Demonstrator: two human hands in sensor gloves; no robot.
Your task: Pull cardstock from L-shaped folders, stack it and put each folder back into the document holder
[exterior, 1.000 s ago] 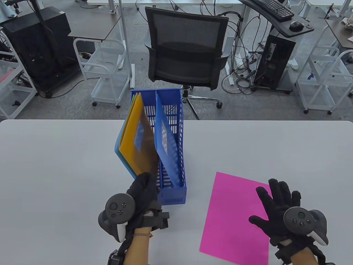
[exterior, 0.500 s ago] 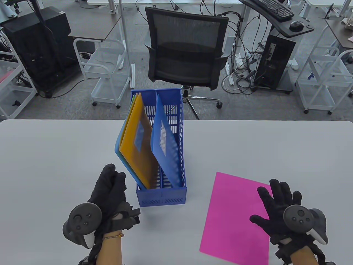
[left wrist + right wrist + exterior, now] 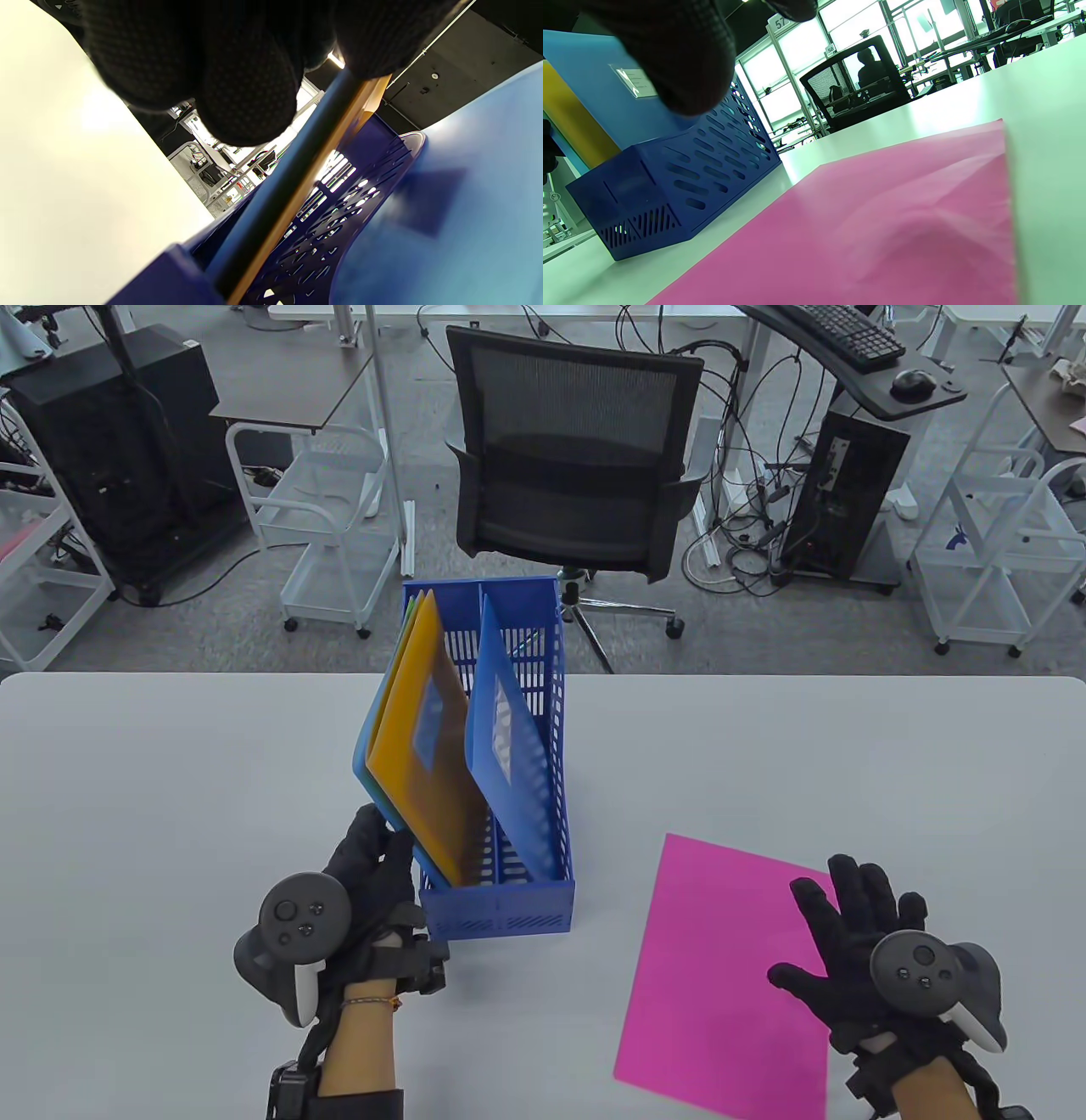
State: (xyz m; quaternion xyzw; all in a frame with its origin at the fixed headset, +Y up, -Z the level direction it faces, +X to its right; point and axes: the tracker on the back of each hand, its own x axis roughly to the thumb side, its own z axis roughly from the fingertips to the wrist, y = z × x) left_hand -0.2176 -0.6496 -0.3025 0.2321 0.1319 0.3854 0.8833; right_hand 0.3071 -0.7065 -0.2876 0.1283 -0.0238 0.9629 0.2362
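A sheet of pink cardstock [image 3: 721, 976] is seen lying flat on the grey table [image 3: 170, 814], at the near right. The right hand [image 3: 857, 950] is laid on its right edge, fingers spread and straight, nothing gripped. In the right wrist view the sheet [image 3: 882, 228] is seen lying smooth, with the blue document holder [image 3: 683, 186] to its left.

The document holder [image 3: 501, 908] is placed upright near the table's middle, long axis running near to far, well apart from the cardstock. Two compartments are visible. In the left one an orange folder [image 3: 416, 763] is leaned leftward over the holder's rim, with blue and green folder edges behind it. In the right one a blue folder [image 3: 509, 763] bearing a clear label pocket is stood, tilted slightly left.

The left hand [image 3: 365, 874] is positioned at the holder's near left corner, fingertips against the lower edge of the leaning folders. In the left wrist view the fingers [image 3: 246, 84] are seen against the folder edges [image 3: 297, 178]; whether they are pinched cannot be told.

An office chair [image 3: 577, 458] is noted beyond the table's far edge.
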